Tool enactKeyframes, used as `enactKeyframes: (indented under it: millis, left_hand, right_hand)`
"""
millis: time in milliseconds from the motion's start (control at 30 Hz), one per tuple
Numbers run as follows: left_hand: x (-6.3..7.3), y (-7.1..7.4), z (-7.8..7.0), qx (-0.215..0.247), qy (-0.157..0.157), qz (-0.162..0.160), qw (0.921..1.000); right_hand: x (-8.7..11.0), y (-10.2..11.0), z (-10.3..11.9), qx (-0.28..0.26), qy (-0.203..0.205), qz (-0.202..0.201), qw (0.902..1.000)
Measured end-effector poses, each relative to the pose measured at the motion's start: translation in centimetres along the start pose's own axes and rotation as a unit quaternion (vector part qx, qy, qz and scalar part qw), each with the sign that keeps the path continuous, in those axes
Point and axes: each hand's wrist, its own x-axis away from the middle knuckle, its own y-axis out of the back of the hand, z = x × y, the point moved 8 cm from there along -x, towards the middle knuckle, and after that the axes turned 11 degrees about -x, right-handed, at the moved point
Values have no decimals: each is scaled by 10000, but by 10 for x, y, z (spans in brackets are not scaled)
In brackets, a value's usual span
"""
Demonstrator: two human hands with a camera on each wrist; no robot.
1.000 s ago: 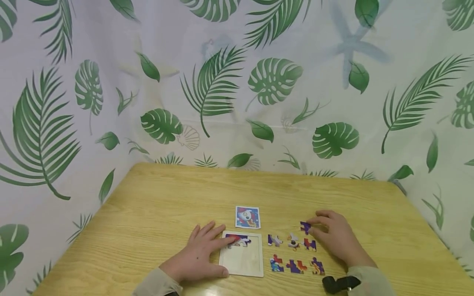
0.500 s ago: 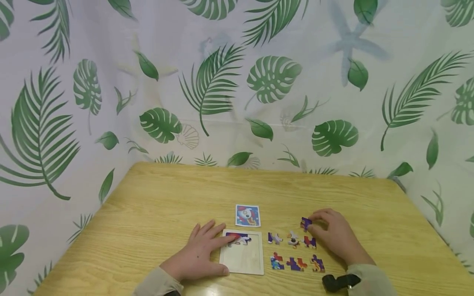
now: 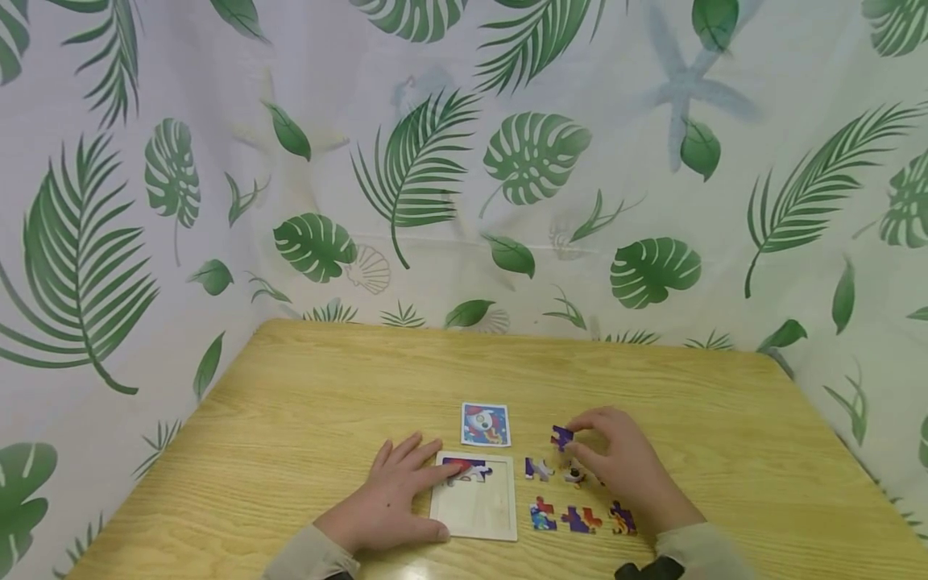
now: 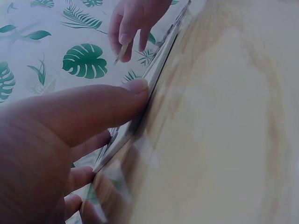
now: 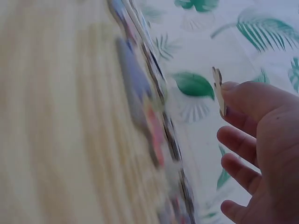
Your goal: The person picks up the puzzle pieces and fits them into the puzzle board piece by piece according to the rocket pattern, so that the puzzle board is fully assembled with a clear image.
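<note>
A purple jigsaw piece (image 3: 561,437) is pinched between the thumb and index finger of my right hand (image 3: 625,463), raised over the back of the loose pieces. Seen edge-on in the right wrist view, the jigsaw piece (image 5: 218,91) is thin and pale, and the other fingers are spread. My left hand (image 3: 391,503) lies spread at the left side of the square puzzle tray (image 3: 511,503). Its index finger reaches onto the joined pieces (image 3: 477,470) in the tray's upper left corner, and its thumb touches the near left edge.
Behind the tray lies a square picture card (image 3: 486,424) of a white cartoon character. Loose jigsaw pieces (image 3: 580,518) sit in two rows right of the tray, the back row partly hidden by the right hand. A leaf-print curtain (image 3: 435,185) hangs behind the wooden table (image 3: 326,387).
My right hand has lifted the purple piece and carried it left, from the right end of the loose pieces toward the tray. The left hand has stayed in place on the tray.
</note>
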Motion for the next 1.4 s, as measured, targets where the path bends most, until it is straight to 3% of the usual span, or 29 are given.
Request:
enactKeyframes:
  millis: [267,700,1400]
  left_hand:
    - [0,0,-1,-33,-2,-22,10000]
    - [0,3,-2,-24,-21,52,10000]
    - [1,1,-2,24,-76,10,10000]
  right_hand:
    - [-3,-39,33,84,277,337,9990]
    - [-9,-71,52,655,634,633,9938]
    - [-8,-79,57,1099,887,675,9877]
